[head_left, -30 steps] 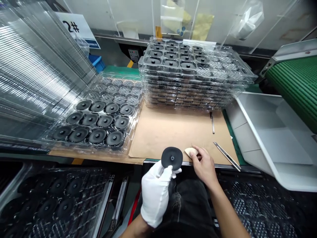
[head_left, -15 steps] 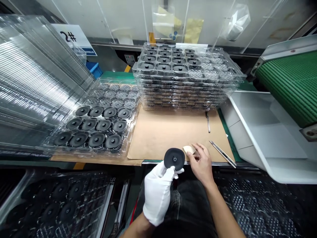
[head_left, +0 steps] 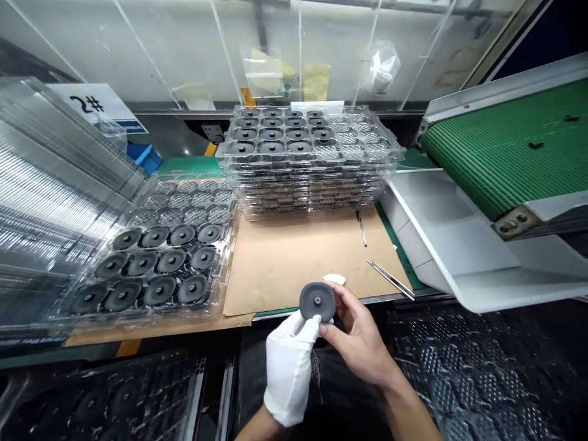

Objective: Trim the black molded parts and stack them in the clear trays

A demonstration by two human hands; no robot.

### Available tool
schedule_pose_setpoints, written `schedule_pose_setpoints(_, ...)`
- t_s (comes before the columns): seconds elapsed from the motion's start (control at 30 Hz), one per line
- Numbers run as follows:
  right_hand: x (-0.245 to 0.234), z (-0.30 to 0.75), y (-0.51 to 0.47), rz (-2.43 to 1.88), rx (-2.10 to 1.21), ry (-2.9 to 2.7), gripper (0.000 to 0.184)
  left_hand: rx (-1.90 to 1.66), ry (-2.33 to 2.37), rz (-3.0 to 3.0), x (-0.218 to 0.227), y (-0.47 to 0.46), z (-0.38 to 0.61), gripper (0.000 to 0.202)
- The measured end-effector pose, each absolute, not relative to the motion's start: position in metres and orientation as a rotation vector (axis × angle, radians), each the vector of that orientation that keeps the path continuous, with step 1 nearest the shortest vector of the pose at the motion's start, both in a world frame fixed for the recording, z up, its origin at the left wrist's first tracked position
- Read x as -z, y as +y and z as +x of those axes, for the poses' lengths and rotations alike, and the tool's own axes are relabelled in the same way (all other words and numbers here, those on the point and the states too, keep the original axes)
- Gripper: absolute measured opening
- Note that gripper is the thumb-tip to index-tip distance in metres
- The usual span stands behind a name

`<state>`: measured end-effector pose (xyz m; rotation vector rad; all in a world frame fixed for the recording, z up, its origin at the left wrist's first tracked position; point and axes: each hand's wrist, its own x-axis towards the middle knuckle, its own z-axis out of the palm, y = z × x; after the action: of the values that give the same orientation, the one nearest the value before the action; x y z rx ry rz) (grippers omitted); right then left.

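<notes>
A round black disc (head_left: 317, 301) with a small centre hub is held up over the bench's front edge. My left hand (head_left: 289, 367), in a white glove, grips it from below. My bare right hand (head_left: 356, 340) closes its fingers on the disc's right rim. A small beige wedge-shaped piece (head_left: 335, 279) lies on the brown cardboard sheet (head_left: 294, 257) just behind the disc. To the left, a clear blister tray (head_left: 184, 205) holds several of the same black discs.
A stack of clear trays with black discs (head_left: 303, 159) stands at the back. Tweezers (head_left: 390, 280) and a thin metal tool (head_left: 362, 228) lie on the cardboard's right. A white chute (head_left: 441, 239) and green conveyor belt (head_left: 505, 147) are on the right. Empty clear trays (head_left: 50, 190) lean at left.
My right hand left the beige piece on the cardboard and moved onto the black disc. The view shifted, so the bench sits further left and lower.
</notes>
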<state>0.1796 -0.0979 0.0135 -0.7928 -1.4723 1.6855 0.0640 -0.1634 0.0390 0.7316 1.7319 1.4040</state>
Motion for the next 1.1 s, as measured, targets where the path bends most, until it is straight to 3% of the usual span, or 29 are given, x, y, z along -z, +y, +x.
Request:
schedule_pose_setpoints(0.6, -0.002, 0.184, -0.109, -0.733, -1.676, -1.389, 0.055, -1.531, 1.670, 0.566, -0.039, -0.176, 0.079, 0.035)
schedule_pose_setpoints(1.1, -0.007, 0.186, -0.106, -0.643, -1.873, -1.197, 0.054, -1.460, 1.905, 0.983, -0.021, -0.197, 0.062, 0.034)
